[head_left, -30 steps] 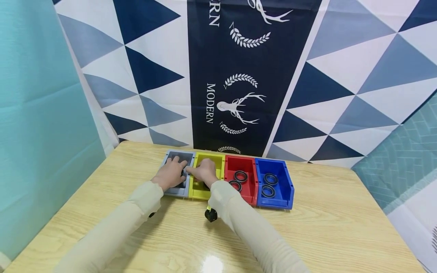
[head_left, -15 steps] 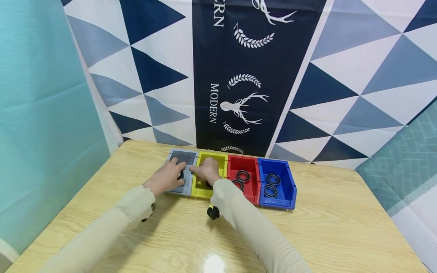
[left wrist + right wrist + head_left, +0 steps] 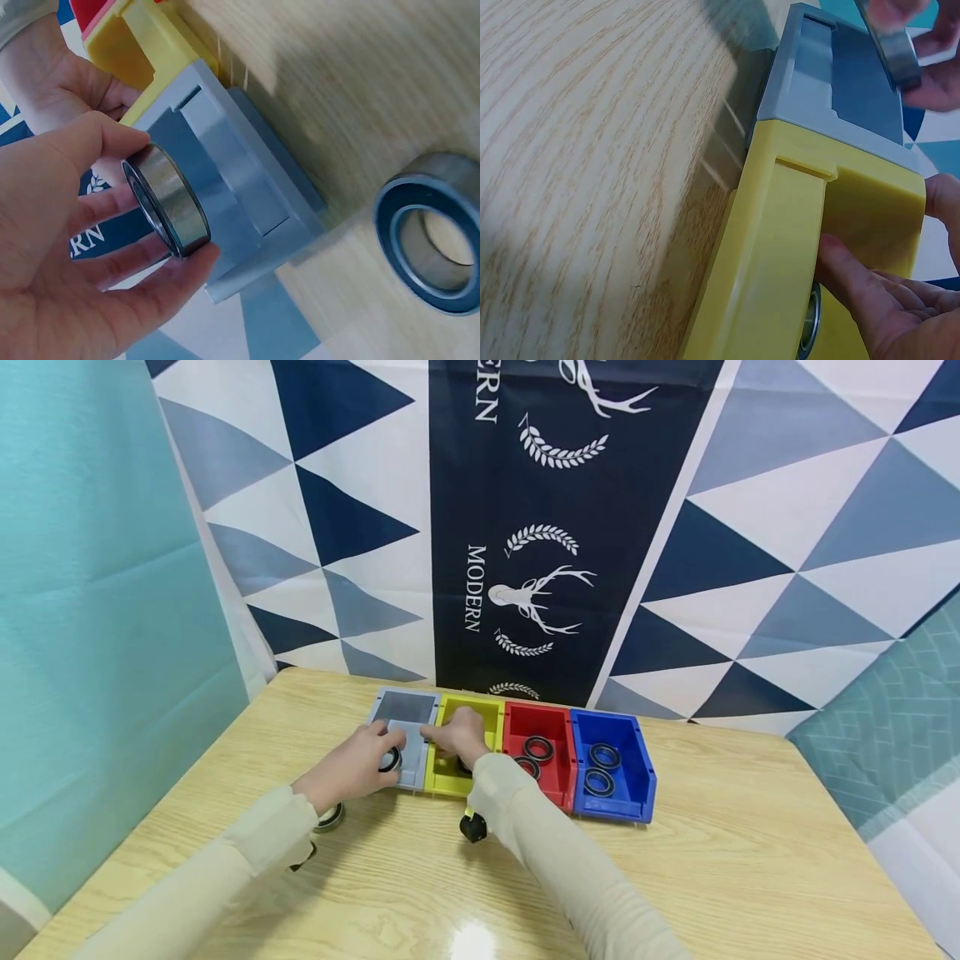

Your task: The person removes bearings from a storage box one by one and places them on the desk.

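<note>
My left hand [image 3: 356,764] pinches a ball bearing [image 3: 176,199] between thumb and fingers, just off the front of the grey bin [image 3: 408,739]. In the left wrist view the bearing's steel outer side faces the camera. My right hand [image 3: 463,735] reaches into the yellow bin [image 3: 780,225]. One digit lies inside that bin and another at the rim beside the grey bin, so the hand grips the wall there; part of this grip is hidden. Partly covered by the right hand, another bearing [image 3: 810,322] sits in the yellow bin.
A bearing [image 3: 409,217] stands on the wooden table [image 3: 712,860] near the left wrist. To the right, the red bin [image 3: 551,777] and blue bin [image 3: 615,806] hold two bearings each. Patterned cloth [image 3: 360,602] hangs behind the bins.
My left hand has drawn back from inside the grey bin toward the front left, bringing the bearing out. The right hand stays at the yellow bin. The view has shifted slightly.
</note>
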A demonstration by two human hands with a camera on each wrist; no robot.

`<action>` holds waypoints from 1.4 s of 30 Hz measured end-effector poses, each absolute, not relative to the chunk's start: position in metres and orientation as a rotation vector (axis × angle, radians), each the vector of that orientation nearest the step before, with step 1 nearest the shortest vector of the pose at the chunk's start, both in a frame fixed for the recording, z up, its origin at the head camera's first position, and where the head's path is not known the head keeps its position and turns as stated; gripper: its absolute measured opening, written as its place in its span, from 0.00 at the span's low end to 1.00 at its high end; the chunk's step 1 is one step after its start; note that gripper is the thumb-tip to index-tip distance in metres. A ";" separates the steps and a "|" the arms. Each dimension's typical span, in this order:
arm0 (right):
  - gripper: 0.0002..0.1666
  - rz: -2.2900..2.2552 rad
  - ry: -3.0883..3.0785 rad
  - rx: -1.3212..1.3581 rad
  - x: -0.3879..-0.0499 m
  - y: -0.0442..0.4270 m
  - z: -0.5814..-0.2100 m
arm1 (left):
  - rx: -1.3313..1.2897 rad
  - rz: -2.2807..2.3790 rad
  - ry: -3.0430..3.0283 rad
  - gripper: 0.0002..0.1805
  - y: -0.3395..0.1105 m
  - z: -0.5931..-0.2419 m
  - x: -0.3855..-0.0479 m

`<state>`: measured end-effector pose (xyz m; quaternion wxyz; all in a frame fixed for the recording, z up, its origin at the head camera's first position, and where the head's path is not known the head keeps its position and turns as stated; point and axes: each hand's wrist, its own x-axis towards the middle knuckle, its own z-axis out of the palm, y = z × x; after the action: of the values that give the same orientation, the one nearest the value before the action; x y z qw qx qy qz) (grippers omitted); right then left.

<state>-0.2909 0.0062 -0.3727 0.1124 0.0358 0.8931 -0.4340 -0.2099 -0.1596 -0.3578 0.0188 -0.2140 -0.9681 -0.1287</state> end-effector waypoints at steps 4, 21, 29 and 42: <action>0.18 -1.285 2.616 0.103 -0.292 0.008 -0.372 | -0.699 -0.487 -3.004 0.15 -0.164 -0.357 -0.203; 0.16 -1.307 2.594 0.125 -0.293 0.006 -0.374 | -0.966 -0.573 -3.021 0.15 -0.178 -0.380 -0.180; 0.16 -1.285 2.598 0.109 -0.292 0.006 -0.373 | -1.054 -0.565 -3.014 0.14 -0.184 -0.392 -0.176; 0.15 -1.304 2.583 0.130 -0.293 0.006 -0.374 | -1.148 -0.586 -2.981 0.13 -0.191 -0.394 -0.173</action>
<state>-0.2929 0.0060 -0.3736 0.1220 0.0444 0.8851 -0.4469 -0.1732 -0.1911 -0.3939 -0.0532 -0.3528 -0.9166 -0.1803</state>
